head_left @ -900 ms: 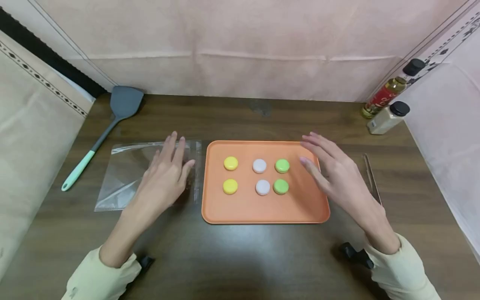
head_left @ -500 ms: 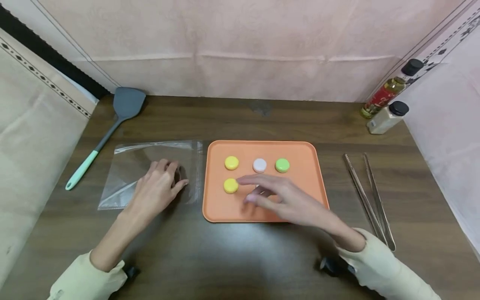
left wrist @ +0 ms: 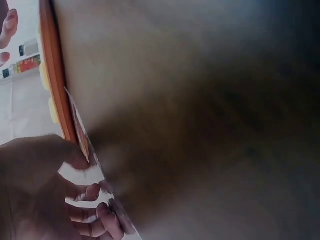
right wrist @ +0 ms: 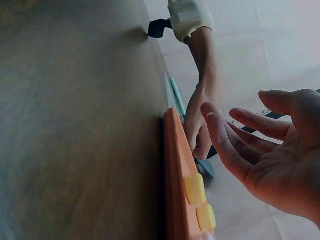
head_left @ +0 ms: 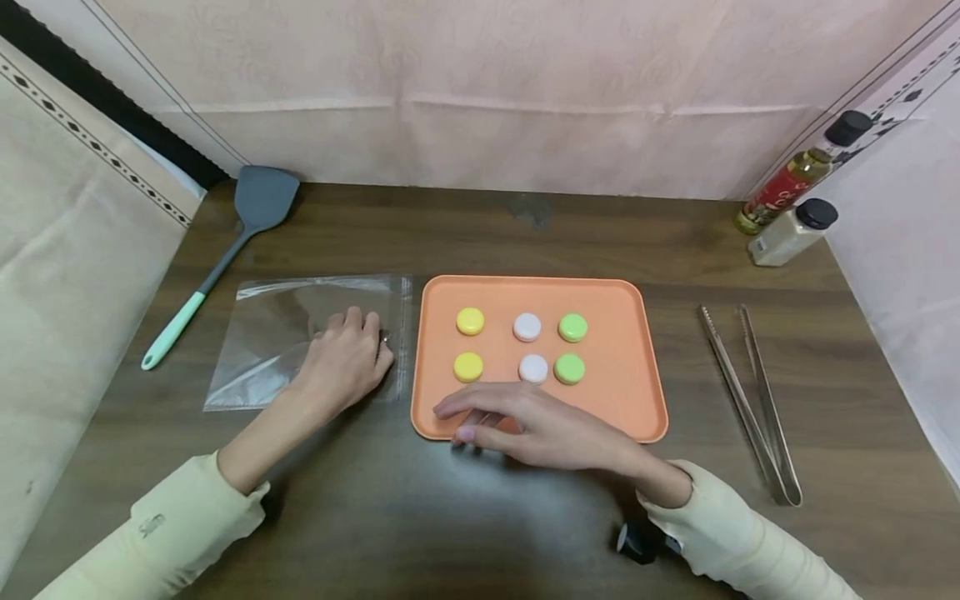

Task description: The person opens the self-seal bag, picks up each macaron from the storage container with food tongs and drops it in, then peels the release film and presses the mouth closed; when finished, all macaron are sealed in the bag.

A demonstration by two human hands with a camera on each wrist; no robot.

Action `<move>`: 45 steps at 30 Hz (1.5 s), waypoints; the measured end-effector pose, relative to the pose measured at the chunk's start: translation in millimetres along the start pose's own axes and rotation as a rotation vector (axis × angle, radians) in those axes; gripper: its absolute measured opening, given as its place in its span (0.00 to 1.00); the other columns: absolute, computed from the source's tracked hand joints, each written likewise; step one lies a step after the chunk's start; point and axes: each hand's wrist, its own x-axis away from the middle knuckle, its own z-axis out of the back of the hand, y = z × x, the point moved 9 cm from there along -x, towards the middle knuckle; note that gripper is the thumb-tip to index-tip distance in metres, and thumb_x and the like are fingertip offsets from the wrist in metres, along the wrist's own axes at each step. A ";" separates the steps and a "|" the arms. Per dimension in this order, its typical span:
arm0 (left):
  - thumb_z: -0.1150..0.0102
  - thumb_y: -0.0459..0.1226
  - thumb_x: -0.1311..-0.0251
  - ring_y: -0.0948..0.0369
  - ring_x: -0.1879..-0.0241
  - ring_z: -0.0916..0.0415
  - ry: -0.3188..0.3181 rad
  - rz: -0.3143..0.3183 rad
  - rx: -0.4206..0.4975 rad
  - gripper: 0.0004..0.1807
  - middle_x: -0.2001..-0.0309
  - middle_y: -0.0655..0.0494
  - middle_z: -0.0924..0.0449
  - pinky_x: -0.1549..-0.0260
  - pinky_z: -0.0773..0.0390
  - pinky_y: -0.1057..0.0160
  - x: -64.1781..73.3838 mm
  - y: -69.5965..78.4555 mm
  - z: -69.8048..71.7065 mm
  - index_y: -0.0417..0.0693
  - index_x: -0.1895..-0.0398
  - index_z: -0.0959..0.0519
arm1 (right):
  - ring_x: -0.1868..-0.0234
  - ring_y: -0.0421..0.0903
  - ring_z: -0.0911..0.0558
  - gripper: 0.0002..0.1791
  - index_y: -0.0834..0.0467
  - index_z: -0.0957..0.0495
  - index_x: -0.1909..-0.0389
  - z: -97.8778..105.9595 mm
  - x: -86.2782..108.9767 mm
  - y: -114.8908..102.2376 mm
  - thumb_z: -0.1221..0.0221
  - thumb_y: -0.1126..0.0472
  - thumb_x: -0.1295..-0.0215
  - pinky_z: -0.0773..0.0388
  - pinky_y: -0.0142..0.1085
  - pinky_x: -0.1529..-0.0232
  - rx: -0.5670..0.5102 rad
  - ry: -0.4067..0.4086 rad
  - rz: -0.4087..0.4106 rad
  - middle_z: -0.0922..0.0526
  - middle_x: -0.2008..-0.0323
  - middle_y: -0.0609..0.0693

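In the head view my left hand is over the right part of a clear plastic bag that lies flat. Its fingers bend loosely, with the tips down at the plastic; the left wrist view has thumb and fingers apart along the bag's edge. My right hand hovers across the front rim of an orange tray, fingers loosely spread and holding nothing. Two rows of small round macaron-like pieces sit in the tray: yellow, white and green.
Metal tongs lie spread to the right of the tray. A grey spatula with a mint handle rests at the left. An oil bottle and a black-capped jar stand at the back right, near the cloth walls.
My right hand has swung left and toward me, from the tray's right side to its front edge, uncovering the tongs. My left hand has lowered onto the bag, its fingers bending.
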 end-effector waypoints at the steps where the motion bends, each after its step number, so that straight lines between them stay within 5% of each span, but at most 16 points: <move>1: 0.45 0.34 0.25 0.36 0.60 0.21 0.014 -0.007 -0.014 0.12 0.60 0.32 0.25 0.71 0.15 0.37 0.3 1.4 0.1 0.29 0.59 0.26 | 0.49 0.45 0.10 0.19 0.58 0.20 0.29 -1.6 -1.0 1.2 0.42 0.56 0.13 0.17 0.35 0.39 0.008 -0.008 0.000 0.10 0.43 0.50; 7: 0.44 0.30 0.25 0.33 0.57 0.21 0.008 -0.015 -0.031 0.07 0.57 0.31 0.25 0.73 0.15 0.34 2.0 3.4 -1.5 0.30 0.59 0.26 | 0.48 0.36 0.13 0.16 0.57 0.17 0.34 -6.9 -15.6 1.6 0.42 0.57 0.14 0.18 0.33 0.40 0.094 -0.029 0.040 0.09 0.45 0.47; 15: 0.52 0.43 0.19 0.32 0.48 0.24 -0.165 0.099 0.038 0.21 0.50 0.30 0.25 0.59 0.16 0.29 -3.2 -2.6 -9.9 0.28 0.51 0.25 | 0.49 0.36 0.12 0.16 0.58 0.16 0.35 -11.7 -26.2 -4.9 0.42 0.57 0.14 0.17 0.32 0.41 0.093 -0.081 0.068 0.09 0.47 0.48; 32: 0.50 0.33 0.22 0.32 0.49 0.23 -0.127 0.083 0.010 0.12 0.51 0.30 0.25 0.66 0.15 0.27 -8.6 -3.2 -6.7 0.29 0.51 0.24 | 0.43 0.32 0.17 0.15 0.56 0.14 0.37 -13.6 -16.1 -6.1 0.43 0.55 0.13 0.19 0.32 0.37 0.172 -0.114 0.084 0.11 0.43 0.45; 35: 0.47 0.32 0.22 0.32 0.51 0.22 -0.077 0.036 0.049 0.10 0.51 0.31 0.23 0.67 0.15 0.29 -9.1 -9.4 -8.5 0.31 0.52 0.23 | 0.45 0.40 0.12 0.19 0.59 0.20 0.29 -12.5 -26.4 2.5 0.44 0.57 0.12 0.16 0.35 0.39 -0.031 -0.077 0.004 0.09 0.45 0.51; 38: 0.43 0.33 0.23 0.35 0.57 0.21 0.013 -0.057 0.106 0.08 0.57 0.35 0.23 0.66 0.17 0.34 -10.9 -24.8 -21.9 0.34 0.58 0.23 | 0.39 0.55 0.11 0.28 0.61 0.35 0.17 -15.2 -41.0 14.5 0.48 0.59 0.11 0.16 0.43 0.35 -0.505 -0.033 -0.146 0.16 0.31 0.58; 41: 0.36 0.37 0.25 0.42 0.62 0.24 0.060 -0.139 0.169 0.10 0.62 0.43 0.24 0.62 0.21 0.41 -10.5 -42.8 -40.0 0.41 0.62 0.25 | 0.27 0.67 0.21 0.34 0.59 0.51 0.11 -23.2 -57.3 24.3 0.52 0.60 0.09 0.24 0.50 0.25 -0.982 0.042 -0.295 0.35 0.16 0.61; 45: 0.24 0.41 0.31 0.51 0.61 0.26 0.031 -0.190 0.286 0.16 0.59 0.50 0.25 0.59 0.24 0.50 -3.2 -60.1 -51.4 0.46 0.58 0.24 | 0.20 0.67 0.31 0.38 0.59 0.61 0.10 -29.6 -76.2 30.2 0.53 0.61 0.10 0.33 0.48 0.19 -1.277 0.187 -0.399 0.50 0.11 0.62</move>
